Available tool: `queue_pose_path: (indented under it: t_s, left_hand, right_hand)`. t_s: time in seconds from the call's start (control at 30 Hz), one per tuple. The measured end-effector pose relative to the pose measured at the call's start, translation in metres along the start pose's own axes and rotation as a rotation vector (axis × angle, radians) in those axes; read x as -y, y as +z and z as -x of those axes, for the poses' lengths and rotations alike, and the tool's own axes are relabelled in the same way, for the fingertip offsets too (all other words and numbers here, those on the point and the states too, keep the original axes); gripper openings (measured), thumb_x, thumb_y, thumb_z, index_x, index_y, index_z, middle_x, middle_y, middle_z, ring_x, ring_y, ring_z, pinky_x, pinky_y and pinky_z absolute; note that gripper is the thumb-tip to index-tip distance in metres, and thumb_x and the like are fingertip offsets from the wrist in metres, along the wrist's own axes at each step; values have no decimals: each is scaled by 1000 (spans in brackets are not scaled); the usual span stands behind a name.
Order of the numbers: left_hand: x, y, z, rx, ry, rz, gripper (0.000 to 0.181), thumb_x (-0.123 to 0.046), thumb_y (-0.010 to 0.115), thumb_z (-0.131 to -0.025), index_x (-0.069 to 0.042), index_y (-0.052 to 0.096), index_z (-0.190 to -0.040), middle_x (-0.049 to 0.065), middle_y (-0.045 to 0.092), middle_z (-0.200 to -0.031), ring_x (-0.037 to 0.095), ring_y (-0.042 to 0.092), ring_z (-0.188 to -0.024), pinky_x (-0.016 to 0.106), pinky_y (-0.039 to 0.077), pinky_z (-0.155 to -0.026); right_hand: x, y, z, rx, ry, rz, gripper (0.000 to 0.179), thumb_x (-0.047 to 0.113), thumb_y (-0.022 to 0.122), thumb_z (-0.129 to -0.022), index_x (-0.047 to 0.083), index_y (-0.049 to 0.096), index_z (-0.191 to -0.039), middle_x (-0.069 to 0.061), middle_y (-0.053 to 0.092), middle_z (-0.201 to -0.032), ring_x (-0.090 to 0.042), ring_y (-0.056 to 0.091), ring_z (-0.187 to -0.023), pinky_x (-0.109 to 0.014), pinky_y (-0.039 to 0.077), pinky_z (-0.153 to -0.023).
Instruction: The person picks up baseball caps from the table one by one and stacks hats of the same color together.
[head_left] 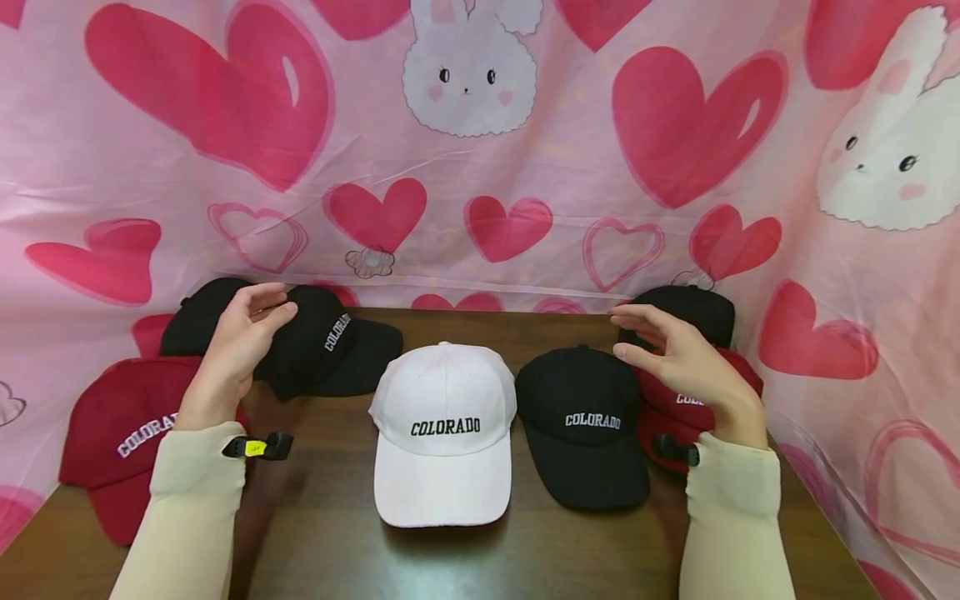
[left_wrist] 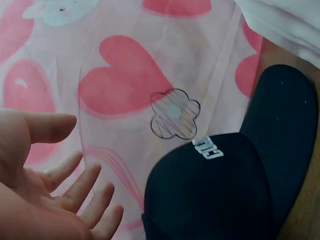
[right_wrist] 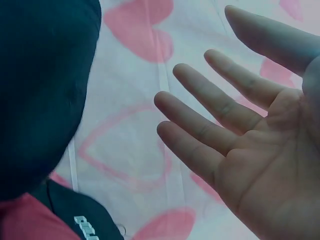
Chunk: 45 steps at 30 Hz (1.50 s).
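My left hand (head_left: pixel 236 346) is held up over the caps on the left, its fingers relaxed and holding nothing. Nearest to it are a black cap (head_left: pixel 307 342) lettered COLORADO, turned to the right, and a red cap (head_left: pixel 120 425). In the left wrist view the fingers (left_wrist: pixel 90 192) are spread beside the black cap. My right hand (head_left: pixel 686 358) hovers with nothing in it over a second red cap (head_left: pixel 663 408), partly hidden behind it. Straight fingers show in the right wrist view. A white cap (head_left: pixel 442 417) and a black cap (head_left: pixel 581 417) stand between the hands, brims forward.
Another black cap (head_left: pixel 198 321) sits at the back left and one more black cap (head_left: pixel 682 308) at the back right. All rest on a brown wooden table (head_left: pixel 322 517). A pink cloth with hearts and rabbits (head_left: pixel 465 167) hangs behind and at both sides.
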<state>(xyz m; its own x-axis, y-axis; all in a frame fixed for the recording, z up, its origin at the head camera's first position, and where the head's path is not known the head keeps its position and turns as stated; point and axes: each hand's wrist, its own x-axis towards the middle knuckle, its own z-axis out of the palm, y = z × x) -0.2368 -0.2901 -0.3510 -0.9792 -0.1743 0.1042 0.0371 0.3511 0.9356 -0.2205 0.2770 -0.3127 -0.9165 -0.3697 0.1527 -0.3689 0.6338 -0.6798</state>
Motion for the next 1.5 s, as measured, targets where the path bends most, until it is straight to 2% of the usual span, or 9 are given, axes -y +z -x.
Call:
queue_pose_path:
  t_s: [0.17, 0.5, 0.7, 0.77, 0.87, 1.03, 1.3, 1.37, 1.5]
  left_hand:
    - [10, -3, -6, -61, -59, 3, 74, -36, 58, -108, -5, 23, -165, 22, 28, -165, 38, 29, -148, 58, 28, -123]
    - [38, -11, -10, -118, -317, 25, 91, -43, 57, -106, -12, -4, -166, 28, 8, -171, 46, 19, -156, 59, 20, -128]
    - [51, -16, -15, 13, -377, 36, 99, -50, 57, -106, -5, -9, -164, 28, 29, -145, 22, 50, -97, 39, 42, -102]
    - [55, -16, -17, 69, -380, 25, 101, -52, 58, -105, -1, -5, -166, 18, 35, -127, 15, 43, -75, 32, 45, -79]
    - [61, -16, -19, 153, -381, 45, 103, -56, 57, -105, 3, -1, -167, 16, 37, -127, 14, 48, -79, 24, 46, -63]
    - [69, -14, -22, 232, -365, 146, 101, -56, 58, -105, -2, 1, -169, 15, 30, -156, 19, 44, -118, 18, 54, -83]
    - [58, -4, -24, 155, -282, 390, 66, -35, 67, -105, -10, 37, -158, 3, 39, -150, 12, 44, -126, 20, 49, -106]
    - [53, -3, -22, 122, -237, 397, 55, -33, 69, -104, -10, 45, -148, -6, 42, -136, 6, 46, -107, 12, 51, -86]
    - [35, -3, -15, 63, -180, 402, 46, -33, 72, -103, -10, 54, -139, -4, 52, -128, 5, 54, -98, 13, 53, -81]
  right_hand:
    - [12, 12, -9, 27, -37, -28, 60, 23, 76, -100, 15, 51, -153, -11, 56, -153, -38, 48, -146, -60, 41, -117]
    - [27, 39, -23, 63, -137, -59, 58, 15, 78, -98, 14, 55, -151, -8, 59, -151, -31, 55, -141, -60, 40, -119]
    - [33, 51, -30, 82, -216, -1, 59, 14, 80, -96, 11, 56, -150, -11, 62, -147, -30, 58, -136, -61, 40, -118]
    - [34, 53, -31, 85, -230, 8, 60, 13, 80, -95, 9, 56, -150, -12, 62, -146, -31, 59, -135, -61, 42, -117]
    - [36, 54, -31, 90, -229, 14, 60, 13, 81, -94, 9, 56, -150, -13, 62, -146, -31, 59, -135, -60, 44, -115]
    - [37, 55, -30, 100, -211, 12, 61, 14, 81, -94, 10, 56, -150, -10, 62, -146, -29, 59, -135, -58, 46, -114]
    - [35, 55, -30, 110, -213, 8, 58, 12, 81, -94, 11, 58, -148, -10, 63, -145, -30, 61, -134, -60, 47, -112]
    - [35, 55, -29, 111, -210, 8, 58, 14, 81, -95, 12, 58, -148, -10, 63, -145, -30, 61, -134, -60, 47, -112]
    - [35, 55, -30, 114, -208, 6, 57, 14, 80, -95, 11, 58, -148, -10, 63, -145, -30, 61, -134, -60, 47, -112]
